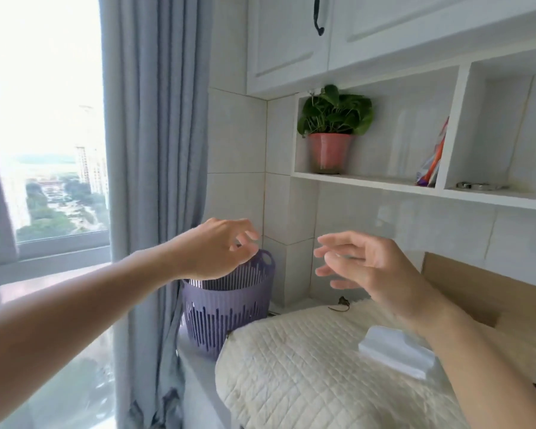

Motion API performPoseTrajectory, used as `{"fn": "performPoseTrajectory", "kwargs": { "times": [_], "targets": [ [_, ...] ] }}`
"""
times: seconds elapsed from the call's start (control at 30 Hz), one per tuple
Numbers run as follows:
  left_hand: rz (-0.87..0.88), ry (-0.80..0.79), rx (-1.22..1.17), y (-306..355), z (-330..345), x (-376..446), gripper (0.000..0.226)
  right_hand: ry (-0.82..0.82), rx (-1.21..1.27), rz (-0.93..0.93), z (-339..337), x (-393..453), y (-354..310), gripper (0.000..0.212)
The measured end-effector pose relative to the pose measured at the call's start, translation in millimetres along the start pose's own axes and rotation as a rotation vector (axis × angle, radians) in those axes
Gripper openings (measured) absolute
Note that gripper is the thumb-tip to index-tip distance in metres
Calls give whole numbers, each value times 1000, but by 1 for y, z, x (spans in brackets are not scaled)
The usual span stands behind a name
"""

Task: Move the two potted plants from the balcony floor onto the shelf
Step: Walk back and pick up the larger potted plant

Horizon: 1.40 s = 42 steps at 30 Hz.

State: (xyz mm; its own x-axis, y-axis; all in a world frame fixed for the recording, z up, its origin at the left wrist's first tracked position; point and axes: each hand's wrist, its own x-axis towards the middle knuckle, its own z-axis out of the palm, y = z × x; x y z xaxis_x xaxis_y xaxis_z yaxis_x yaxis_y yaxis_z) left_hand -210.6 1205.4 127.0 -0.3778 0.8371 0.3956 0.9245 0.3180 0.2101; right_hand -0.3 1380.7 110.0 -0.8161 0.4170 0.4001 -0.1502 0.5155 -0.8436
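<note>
We note one potted plant (333,131), green leaves in a pink pot, standing upright at the left end of the white shelf (369,180) in the upper centre of the frame. The second plant is not visible to us. Left hand (217,249), mid-frame, is empty with fingers loosely curled, in front of the purple slatted basket (226,308). Right hand (362,267), centre right, is empty with fingers spread, above the quilted cream cover (307,366).
</note>
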Motion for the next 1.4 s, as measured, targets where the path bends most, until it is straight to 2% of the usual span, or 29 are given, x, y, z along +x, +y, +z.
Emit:
{"fn": "performPoseTrajectory", "kwargs": {
  "times": [0.2,0.3,0.57,0.8,1.2,1.4],
  "targets": [
    [-130,86,-64,-51,-40,-82,26,-119,56,-92,81,-1,-18,21],
    [-203,139,-64,-87,-66,-142,21,-180,120,-133,144,4,-36,23],
    [-456,225,-132,-199,-142,-321,23,-407,347,-183,339,-2,-96,36],
    [-671,373,-161,-271,-187,-457,16,-615,492,-176,493,-7,-135,34],
    [-1153,657,-224,-342,-230,-657,16,-1046,677,-190,736,-7,-191,34],
    [-1347,845,-260,-361,-251,-718,18,-1255,831,-97,839,-5,-204,37]
  ]
}}
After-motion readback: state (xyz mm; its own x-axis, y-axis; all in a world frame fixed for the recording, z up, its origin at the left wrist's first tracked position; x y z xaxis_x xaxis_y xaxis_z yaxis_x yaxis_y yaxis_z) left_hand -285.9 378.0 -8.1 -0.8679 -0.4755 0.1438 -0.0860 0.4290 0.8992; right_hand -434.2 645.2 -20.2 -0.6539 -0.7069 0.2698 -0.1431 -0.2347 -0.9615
